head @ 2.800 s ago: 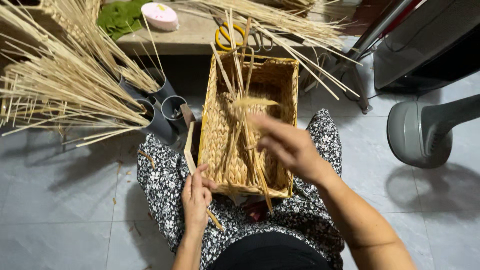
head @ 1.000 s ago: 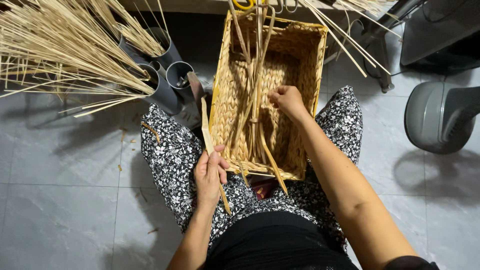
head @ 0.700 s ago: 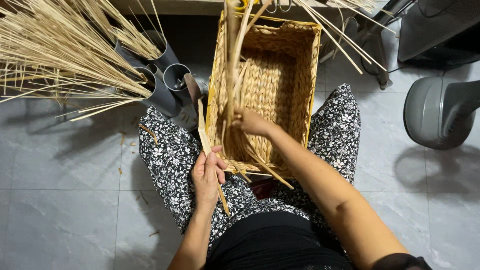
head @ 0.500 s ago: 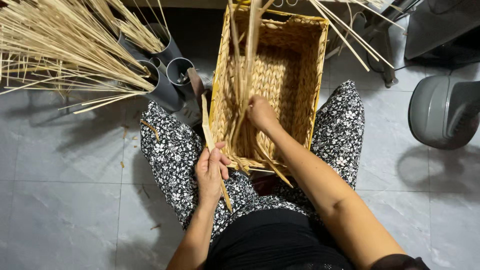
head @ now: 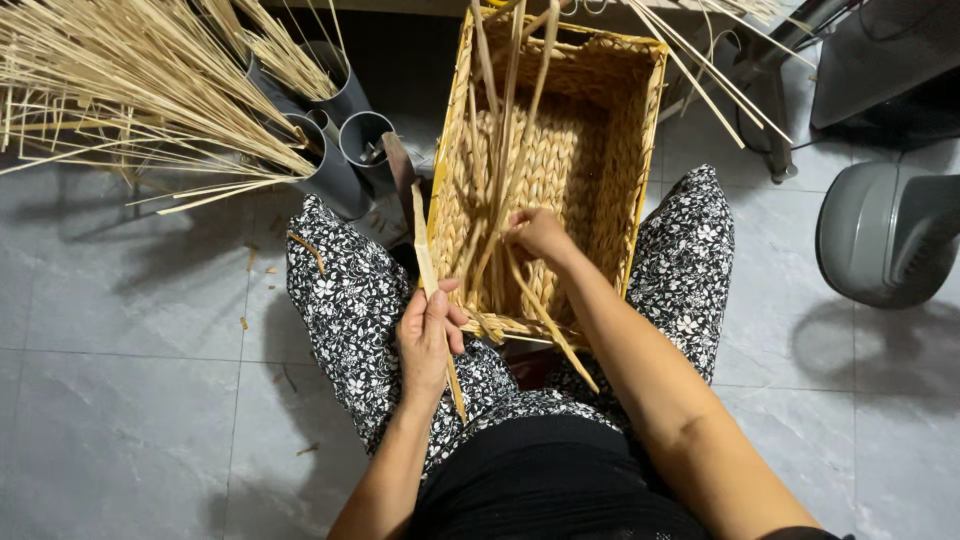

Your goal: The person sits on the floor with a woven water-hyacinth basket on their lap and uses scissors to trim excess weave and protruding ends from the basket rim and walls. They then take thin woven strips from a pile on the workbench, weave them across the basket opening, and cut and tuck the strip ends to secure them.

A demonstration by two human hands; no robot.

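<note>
We are seeing a golden-yellow woven basket (head: 600, 140), pale straw-coloured reeds (head: 120, 80), and black trousers (head: 350, 300) showing a white floral print. Grey tubes (head: 335, 165) are standing on what is probably marbled grey floor tile (head: 120, 400).

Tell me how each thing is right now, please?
Woven basket: open, unfinished, resting on lap.
Loose strands: sticking up out of basket.
Right hand: inside basket, gripping strands.
Left hand: holding flat stick.
Grey tubes: upright, holding straw bundles.
</note>
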